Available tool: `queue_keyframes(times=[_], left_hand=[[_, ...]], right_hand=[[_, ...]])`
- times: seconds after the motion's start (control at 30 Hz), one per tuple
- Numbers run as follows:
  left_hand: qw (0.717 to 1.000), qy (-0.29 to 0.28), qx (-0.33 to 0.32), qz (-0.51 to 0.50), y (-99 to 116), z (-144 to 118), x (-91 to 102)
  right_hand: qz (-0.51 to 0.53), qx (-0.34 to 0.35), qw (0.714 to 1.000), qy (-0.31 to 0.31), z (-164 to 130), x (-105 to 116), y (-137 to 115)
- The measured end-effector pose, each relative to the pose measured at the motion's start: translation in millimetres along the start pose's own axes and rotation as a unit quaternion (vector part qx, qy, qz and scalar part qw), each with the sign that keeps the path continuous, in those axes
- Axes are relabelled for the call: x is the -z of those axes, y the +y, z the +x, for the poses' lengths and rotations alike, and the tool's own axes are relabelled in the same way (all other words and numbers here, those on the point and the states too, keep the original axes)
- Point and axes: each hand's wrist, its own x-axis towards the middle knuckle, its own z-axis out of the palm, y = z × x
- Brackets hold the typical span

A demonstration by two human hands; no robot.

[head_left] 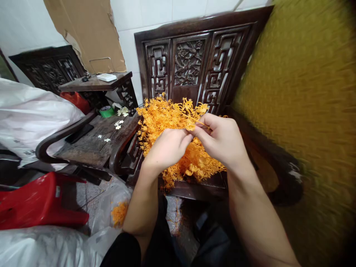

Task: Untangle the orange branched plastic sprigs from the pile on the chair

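Orange plastic flower pieces lie in a large heap on the seat of a dark carved wooden chair. Above the heap, my right hand pinches an orange plastic flower sprig by its thin stem, with the blossoms pointing up and away from me. My left hand meets it from the left, fingers curled in and pressed together by the sprig's lower blossom. The back of that hand hides its fingertips, so what they grip is not clear.
Left of the chair, a wooden side table holds green tape and small pale flower pieces. A red plastic stool, white sacks and a clear bag with orange pieces are lower left. A yellow textured surface rises at right.
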Motion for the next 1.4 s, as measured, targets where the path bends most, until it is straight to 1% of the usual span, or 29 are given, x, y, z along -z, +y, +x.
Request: queue_keyframes(times=[0.07,0.1,0.17,0.2,0.23,0.27,0.33,0.4,0.43,0.5,0.57,0.63,0.83,0.9,1.0,1.07,1.17,1.23,1.3,1.33,1.37,1.4], left_hand=[[1.0,-0.02,0.003,-0.006,5,-2,-0.3],[0.999,-0.037,0.003,-0.009,7,-3,-0.2],[0.999,-0.053,0.008,-0.004,8,-5,0.2],[0.999,-0.044,0.013,0.003,6,-5,0.5],[0.999,-0.023,0.021,0.01,4,-4,0.7],[1.0,0.003,0.028,0.014,1,-3,0.8],[0.999,0.034,0.028,0.006,-4,0,0.7],[0.999,0.035,0.015,-0.003,-7,2,0.3],[0.999,0.034,0.009,-0.004,-8,2,0.1],[0.999,0.034,0.002,0.008,-7,2,-0.2],[0.999,0.032,-0.002,0.027,-6,1,-0.2],[0.999,0.028,-0.005,0.044,-5,-1,0.1],[0.997,0.004,-0.001,0.071,-7,-2,0.9],[0.998,0.009,0.0,0.063,-6,-2,0.5],[0.998,0.029,0.006,0.049,-3,0,-1.5],[0.998,0.034,0.02,0.057,-2,2,-3.6],[0.995,0.037,0.054,0.08,-2,4,-5.4],[0.996,0.018,0.055,0.062,0,1,-3.8],[0.999,-0.038,0.025,0.01,5,-4,0.2],[0.998,-0.063,0.009,-0.021,7,-7,2.6],[0.996,-0.076,-0.001,-0.052,9,-9,4.7],[0.994,-0.07,0.0,-0.082,10,-11,6.4]], right_hand=[[-0.039,0.023,0.998,0.05,2,-2,8],[-0.045,0.022,0.995,0.082,4,-1,13],[-0.019,-0.007,0.988,0.152,6,2,22],[0.013,-0.03,0.984,0.174,7,4,25],[0.053,-0.056,0.98,0.181,7,8,25],[0.094,-0.078,0.978,0.168,6,11,24],[0.147,-0.106,0.979,0.093,4,16,17],[0.158,-0.116,0.981,0.0,2,17,7],[0.157,-0.117,0.98,-0.035,1,16,3],[0.161,-0.112,0.977,-0.082,0,14,-2],[0.178,-0.101,0.974,-0.099,0,11,-4],[0.193,-0.094,0.971,-0.101,0,8,-3],[0.193,-0.102,0.969,-0.113,1,1,2],[0.194,-0.095,0.973,-0.084,1,-1,1],[0.183,-0.08,0.98,-0.007,1,-8,-1],[0.163,-0.067,0.984,0.037,-1,-17,0],[0.11,-0.029,0.99,0.088,-1,-35,11],[0.073,-0.015,0.988,0.134,3,-42,25],[0.057,-0.045,0.976,0.206,10,-41,42],[0.066,-0.082,0.964,0.242,14,-37,50],[0.088,-0.124,0.952,0.267,17,-31,55],[0.109,-0.146,0.95,0.253,20,-24,59]])
